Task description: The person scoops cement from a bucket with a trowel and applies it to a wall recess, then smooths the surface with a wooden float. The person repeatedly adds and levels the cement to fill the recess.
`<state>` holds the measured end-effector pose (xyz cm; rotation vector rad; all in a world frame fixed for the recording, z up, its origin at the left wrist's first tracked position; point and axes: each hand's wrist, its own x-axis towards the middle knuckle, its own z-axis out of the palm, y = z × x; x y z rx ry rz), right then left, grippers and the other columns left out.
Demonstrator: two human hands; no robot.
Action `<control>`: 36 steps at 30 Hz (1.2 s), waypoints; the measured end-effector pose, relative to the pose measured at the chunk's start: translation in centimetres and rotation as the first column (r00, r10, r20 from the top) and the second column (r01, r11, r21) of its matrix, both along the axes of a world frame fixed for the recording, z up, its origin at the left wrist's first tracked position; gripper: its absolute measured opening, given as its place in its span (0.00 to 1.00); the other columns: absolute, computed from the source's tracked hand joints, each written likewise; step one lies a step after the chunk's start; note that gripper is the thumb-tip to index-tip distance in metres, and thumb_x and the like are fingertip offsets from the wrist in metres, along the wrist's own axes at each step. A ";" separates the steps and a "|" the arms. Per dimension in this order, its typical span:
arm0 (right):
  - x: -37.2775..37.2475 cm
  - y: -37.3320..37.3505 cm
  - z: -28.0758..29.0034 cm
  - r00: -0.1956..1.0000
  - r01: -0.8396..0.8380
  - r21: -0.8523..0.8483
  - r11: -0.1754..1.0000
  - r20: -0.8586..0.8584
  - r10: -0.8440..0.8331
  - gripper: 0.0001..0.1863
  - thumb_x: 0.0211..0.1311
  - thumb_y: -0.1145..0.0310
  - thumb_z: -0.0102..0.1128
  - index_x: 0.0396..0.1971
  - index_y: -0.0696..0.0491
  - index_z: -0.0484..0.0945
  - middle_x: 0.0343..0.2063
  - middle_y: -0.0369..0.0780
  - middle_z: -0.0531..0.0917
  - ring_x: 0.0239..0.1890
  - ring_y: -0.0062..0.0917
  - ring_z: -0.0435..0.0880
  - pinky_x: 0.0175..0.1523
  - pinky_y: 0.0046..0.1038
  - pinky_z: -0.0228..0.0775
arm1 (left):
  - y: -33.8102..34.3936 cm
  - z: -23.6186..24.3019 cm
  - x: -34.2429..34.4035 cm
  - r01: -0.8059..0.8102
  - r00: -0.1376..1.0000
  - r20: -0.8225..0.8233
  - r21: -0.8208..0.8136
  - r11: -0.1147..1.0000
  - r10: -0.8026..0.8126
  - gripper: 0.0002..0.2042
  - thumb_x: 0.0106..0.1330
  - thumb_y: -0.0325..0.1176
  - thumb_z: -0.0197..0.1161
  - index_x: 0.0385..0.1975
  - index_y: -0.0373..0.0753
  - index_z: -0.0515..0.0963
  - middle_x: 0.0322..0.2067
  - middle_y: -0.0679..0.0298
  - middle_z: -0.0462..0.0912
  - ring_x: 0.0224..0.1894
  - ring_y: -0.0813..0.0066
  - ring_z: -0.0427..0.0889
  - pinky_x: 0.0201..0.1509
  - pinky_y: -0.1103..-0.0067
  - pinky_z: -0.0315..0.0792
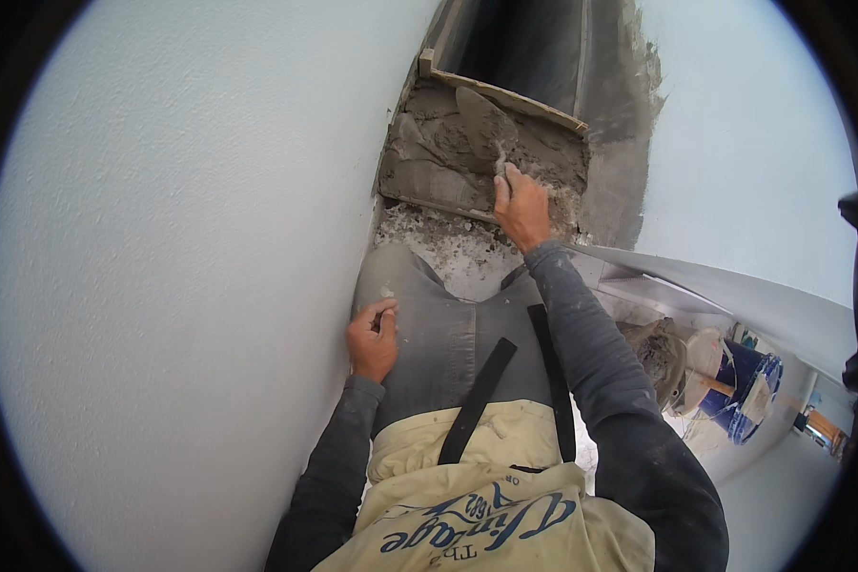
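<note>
My right hand [524,208] is closed round the handle of a trowel [486,122]. The trowel's wide blade is smeared with grey mortar and lies against the wet mortar bed [434,143] in front of me. That mortar fills a step-like recess between two walls, its surface uneven and ridged. A thin wooden board [515,98] runs along the far edge of the mortar. Down on my left thigh rests my left hand [372,341], its fingers curled in and nothing visible in them.
A white wall [181,267] stands close on my left. Beyond the board is a dark opening [515,43]. Grey mortar [624,162] coats the right wall's edge. Crumbs litter the floor [448,243]. At my right are a mortar-filled bucket [660,357] and a blue bucket [739,386].
</note>
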<state>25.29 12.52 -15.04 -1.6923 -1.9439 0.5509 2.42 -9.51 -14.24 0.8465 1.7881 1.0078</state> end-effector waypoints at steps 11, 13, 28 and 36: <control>-1.3 -1.7 1.9 0.955 0.292 -0.404 0.867 0.169 -0.243 0.12 0.59 0.71 0.56 0.34 0.67 0.80 0.36 0.61 0.83 0.42 0.59 0.83 0.50 0.50 0.76 | -0.2 -0.5 -0.4 0.035 0.998 -0.054 0.041 0.999 -0.032 0.07 0.67 0.24 0.60 0.41 0.32 0.83 0.32 0.61 0.87 0.27 0.80 0.81 0.33 0.81 0.76; 2.0 -3.0 1.4 0.949 0.295 -0.325 0.898 0.209 -0.236 0.13 0.62 0.70 0.54 0.32 0.66 0.80 0.31 0.58 0.84 0.36 0.55 0.85 0.44 0.49 0.77 | -0.2 -0.7 -0.5 0.047 0.998 -0.050 0.040 0.998 -0.045 0.08 0.67 0.24 0.59 0.42 0.31 0.82 0.33 0.60 0.86 0.27 0.80 0.81 0.34 0.82 0.76; -13.6 -1.3 0.1 0.969 0.191 -0.435 0.880 -0.063 -0.241 0.17 0.67 0.68 0.49 0.42 0.67 0.78 0.36 0.59 0.84 0.42 0.55 0.84 0.49 0.51 0.75 | -0.2 -0.9 -1.5 0.060 0.997 -0.045 0.053 0.997 -0.058 0.09 0.68 0.25 0.59 0.42 0.31 0.83 0.35 0.58 0.88 0.29 0.79 0.83 0.34 0.80 0.77; -3.8 -5.4 0.8 0.950 0.309 -0.375 0.874 0.089 -0.298 0.16 0.68 0.68 0.48 0.40 0.68 0.77 0.35 0.61 0.83 0.41 0.56 0.83 0.45 0.49 0.76 | -0.3 -0.7 -1.2 0.061 0.997 -0.048 0.090 0.994 -0.057 0.08 0.68 0.25 0.59 0.42 0.31 0.83 0.33 0.60 0.87 0.28 0.79 0.82 0.35 0.81 0.78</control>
